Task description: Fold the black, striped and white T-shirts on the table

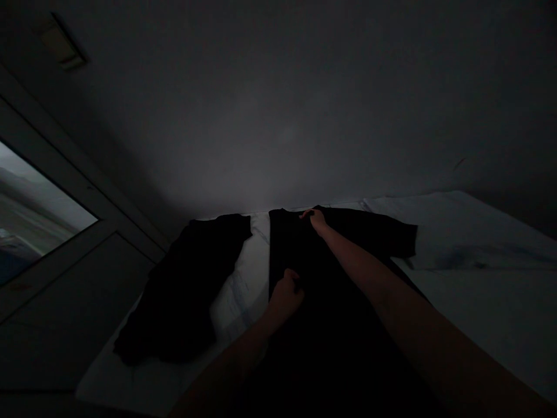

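A black garment (343, 313) lies in front of me on a pale sheet, one short sleeve spread out to the right and its left edge nearly straight. My right hand (315, 220) pinches the cloth near the collar at the far edge. Lower down and to the left, my left hand (288, 290) is closed on the same garment, around its middle. Its fingertips are partly lost in the dark. A second black garment (183, 284) lies to the left, untouched by either hand. Dim light hides folds and details of both.
The pale sheet (470, 302) covers a bed-like surface reaching right. A bare wall (282, 116) rises just behind it. At the left is a door (87, 278) with a glass pane (35, 203). A small panel (63, 43) is at the upper left.
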Available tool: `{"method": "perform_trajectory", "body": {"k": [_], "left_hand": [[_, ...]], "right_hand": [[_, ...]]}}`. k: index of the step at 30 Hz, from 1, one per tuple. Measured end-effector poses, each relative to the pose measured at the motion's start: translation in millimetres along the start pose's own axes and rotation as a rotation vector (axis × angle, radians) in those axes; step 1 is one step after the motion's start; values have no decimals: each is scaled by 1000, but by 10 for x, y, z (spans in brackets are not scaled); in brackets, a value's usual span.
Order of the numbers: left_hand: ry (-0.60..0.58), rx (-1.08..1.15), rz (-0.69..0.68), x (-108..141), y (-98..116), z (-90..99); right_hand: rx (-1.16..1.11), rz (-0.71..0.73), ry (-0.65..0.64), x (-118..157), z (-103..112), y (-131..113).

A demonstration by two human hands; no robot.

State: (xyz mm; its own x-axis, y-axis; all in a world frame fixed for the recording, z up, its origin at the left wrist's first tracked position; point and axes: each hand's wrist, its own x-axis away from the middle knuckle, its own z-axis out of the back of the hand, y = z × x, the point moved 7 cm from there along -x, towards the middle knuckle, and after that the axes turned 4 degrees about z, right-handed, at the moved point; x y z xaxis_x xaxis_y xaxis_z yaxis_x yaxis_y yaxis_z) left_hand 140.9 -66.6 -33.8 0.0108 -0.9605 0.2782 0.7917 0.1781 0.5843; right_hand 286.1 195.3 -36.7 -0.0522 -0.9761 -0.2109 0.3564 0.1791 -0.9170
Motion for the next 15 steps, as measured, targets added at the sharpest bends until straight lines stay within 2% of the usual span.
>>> {"method": "perform_trajectory", "body": {"k": [5, 9, 11, 15], "left_hand": [[15, 100, 25, -64, 90, -22], [-4, 90, 13, -58, 158, -89], [-35, 65, -11, -41, 186, -117], [-176, -11, -75, -99, 245, -93]], "right_hand": [[75, -37, 4, -7, -11, 75], [154, -45, 10, -13, -19, 134], [203, -42, 1, -12, -26, 153], [313, 16, -39, -23, -22, 112]]}}
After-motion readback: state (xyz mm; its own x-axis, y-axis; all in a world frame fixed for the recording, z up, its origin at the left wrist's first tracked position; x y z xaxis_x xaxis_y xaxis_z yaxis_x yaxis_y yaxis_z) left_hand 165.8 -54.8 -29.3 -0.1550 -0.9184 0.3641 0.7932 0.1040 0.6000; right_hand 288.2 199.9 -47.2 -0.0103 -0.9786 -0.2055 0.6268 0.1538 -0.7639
